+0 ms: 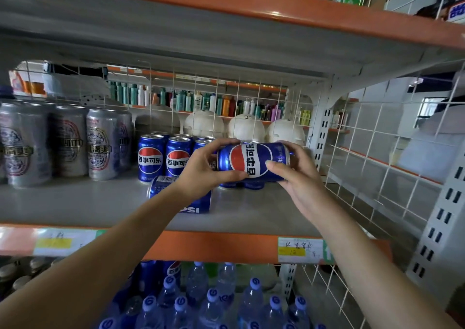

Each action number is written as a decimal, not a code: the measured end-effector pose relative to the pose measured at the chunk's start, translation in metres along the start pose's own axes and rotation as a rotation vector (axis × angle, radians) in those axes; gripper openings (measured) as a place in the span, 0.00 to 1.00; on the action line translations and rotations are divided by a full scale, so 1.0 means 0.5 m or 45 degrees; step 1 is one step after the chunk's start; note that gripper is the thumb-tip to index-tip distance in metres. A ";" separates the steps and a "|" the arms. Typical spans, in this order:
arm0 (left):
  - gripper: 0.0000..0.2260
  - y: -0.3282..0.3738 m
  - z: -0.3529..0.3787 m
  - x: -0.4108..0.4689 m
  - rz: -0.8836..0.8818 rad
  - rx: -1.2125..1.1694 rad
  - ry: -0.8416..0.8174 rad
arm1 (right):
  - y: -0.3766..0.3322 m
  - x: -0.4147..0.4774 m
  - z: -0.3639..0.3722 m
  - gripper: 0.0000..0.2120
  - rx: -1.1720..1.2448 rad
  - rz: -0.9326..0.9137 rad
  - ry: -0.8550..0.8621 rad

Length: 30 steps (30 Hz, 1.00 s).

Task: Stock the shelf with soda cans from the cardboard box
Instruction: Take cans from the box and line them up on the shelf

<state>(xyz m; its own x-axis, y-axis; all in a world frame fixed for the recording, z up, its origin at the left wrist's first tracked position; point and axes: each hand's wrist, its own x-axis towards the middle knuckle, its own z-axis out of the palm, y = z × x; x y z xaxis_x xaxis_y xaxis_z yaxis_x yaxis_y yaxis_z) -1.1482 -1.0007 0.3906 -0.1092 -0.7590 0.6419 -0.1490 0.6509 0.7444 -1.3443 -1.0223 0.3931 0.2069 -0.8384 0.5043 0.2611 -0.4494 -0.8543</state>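
**stockguy:** Left forearm (100,253) and right forearm (364,253) are reaching in right under the camera, over the water bottles (196,303) below. The left hand (201,170) and right hand (299,175) are both gripping one blue soda can (251,161), holding it sideways in the air just above the middle shelf (75,200), in front of the right end of the upright cans (151,157). Left fingers are curling round one end, thumb underneath. Right fingers are wrapping the silver-rimmed end. Tips for setting it down?

**aisle9:** I'd be tipping it upright first, silver rim up (that's looking like the top), one hand steadying the base. Then I'd be easing it in at the right end of the row, logo facing out like its neighbours. Your hands are hiding part of that spot, so I'm guessing it's free.

Mind the lying can (161,185) under your left wrist. It's sitting on its side and could roll if you're bumping it.

The silver beer cans (68,142) are well apart, no worry there. The wire mesh (377,165) is near on the right, so I'd be going in straight. The cardboard box isn't showing.
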 end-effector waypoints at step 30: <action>0.39 0.077 0.022 0.017 -0.163 0.007 -0.244 | -0.015 -0.063 -0.014 0.26 -0.509 0.050 -0.099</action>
<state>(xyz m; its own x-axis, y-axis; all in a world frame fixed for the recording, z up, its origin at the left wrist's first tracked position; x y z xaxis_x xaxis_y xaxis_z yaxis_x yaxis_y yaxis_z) -1.1658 -0.9825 0.4226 -0.2738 -0.8244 0.4954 -0.1790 0.5497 0.8159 -1.3592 -0.9946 0.3825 0.2837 -0.8385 0.4653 -0.1322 -0.5148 -0.8471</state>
